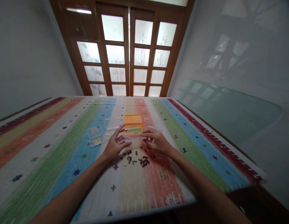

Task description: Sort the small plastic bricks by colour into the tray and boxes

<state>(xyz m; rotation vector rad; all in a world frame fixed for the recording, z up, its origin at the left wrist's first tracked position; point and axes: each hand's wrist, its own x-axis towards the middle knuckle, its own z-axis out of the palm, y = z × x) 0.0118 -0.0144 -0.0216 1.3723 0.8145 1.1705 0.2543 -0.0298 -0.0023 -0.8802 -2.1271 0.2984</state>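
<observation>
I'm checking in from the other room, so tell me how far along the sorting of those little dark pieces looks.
Done: the orange box stands open, and a small clear case to its left already holds some yellow bits. In hand: the left hand and right hand meet at a clear tray in front of the box. Left: a scatter of dark pieces lies loose on the striped mat.

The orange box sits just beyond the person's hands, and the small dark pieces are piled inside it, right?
Not quite. The orange box does sit just beyond the left hand and right hand, but the head view shows the small dark pieces scattered on the striped tablecloth, nearer the person than the hands.
</observation>
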